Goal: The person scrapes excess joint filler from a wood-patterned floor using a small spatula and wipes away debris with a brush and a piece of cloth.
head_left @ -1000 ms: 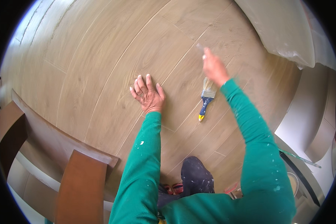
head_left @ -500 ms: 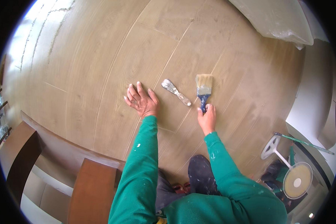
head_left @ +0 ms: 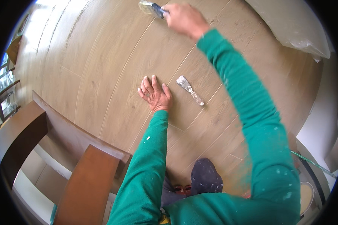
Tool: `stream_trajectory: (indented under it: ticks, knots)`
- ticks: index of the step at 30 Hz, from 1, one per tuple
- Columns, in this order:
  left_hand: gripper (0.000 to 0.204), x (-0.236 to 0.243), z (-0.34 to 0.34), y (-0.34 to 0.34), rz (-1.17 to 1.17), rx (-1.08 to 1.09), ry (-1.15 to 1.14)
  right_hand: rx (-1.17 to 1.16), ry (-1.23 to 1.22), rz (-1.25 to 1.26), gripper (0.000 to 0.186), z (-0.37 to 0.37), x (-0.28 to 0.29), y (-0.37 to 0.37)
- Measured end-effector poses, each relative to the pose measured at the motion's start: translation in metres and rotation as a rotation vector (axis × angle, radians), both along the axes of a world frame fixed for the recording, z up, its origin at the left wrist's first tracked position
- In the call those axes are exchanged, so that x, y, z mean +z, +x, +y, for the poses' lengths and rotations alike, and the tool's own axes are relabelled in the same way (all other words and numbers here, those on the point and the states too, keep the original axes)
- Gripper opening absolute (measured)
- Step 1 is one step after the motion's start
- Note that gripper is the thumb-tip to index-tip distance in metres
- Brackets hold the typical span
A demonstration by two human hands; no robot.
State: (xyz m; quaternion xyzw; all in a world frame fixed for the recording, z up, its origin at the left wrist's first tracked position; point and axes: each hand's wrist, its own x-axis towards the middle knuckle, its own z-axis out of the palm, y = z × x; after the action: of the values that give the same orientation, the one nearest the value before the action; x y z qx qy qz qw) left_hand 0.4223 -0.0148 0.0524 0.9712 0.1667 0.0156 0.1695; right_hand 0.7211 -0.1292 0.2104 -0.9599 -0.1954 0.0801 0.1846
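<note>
My right hand [head_left: 186, 19] is stretched far out over the wood-look plank floor [head_left: 131, 48], its fingers wrapped round the handle of a paintbrush [head_left: 152, 9]. The brush has pale bristles pointing left and a blue, paint-marked handle. Slight motion blur softens that hand. My left hand [head_left: 156, 94] rests flat on the floor with its fingers spread, holding nothing. Just right of it lies a putty knife [head_left: 190, 90], crusted with white, its broader end pointing up and left.
Brown wooden steps [head_left: 87, 183] with an orange-brown tread stand at lower left. Clear plastic sheeting [head_left: 293, 26] covers something at upper right. A green stick [head_left: 313, 164] and a round, pale-yellow disc-shaped object [head_left: 306, 195] are at lower right, the disc partly behind my sleeve.
My right hand has swept the paintbrush from beside the putty knife to the far side of the floor, and its bristles now point left. My left hand stays planted; the view has shifted slightly.
</note>
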Motion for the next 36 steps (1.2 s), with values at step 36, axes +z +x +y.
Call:
stream_trajectory:
  ticks: [36]
  knots:
    - [0.064, 0.000, 0.006, -0.001, -0.001, 0.036, 0.008, 0.496, -0.644, 0.298, 0.017, -0.025, 0.067, 0.026]
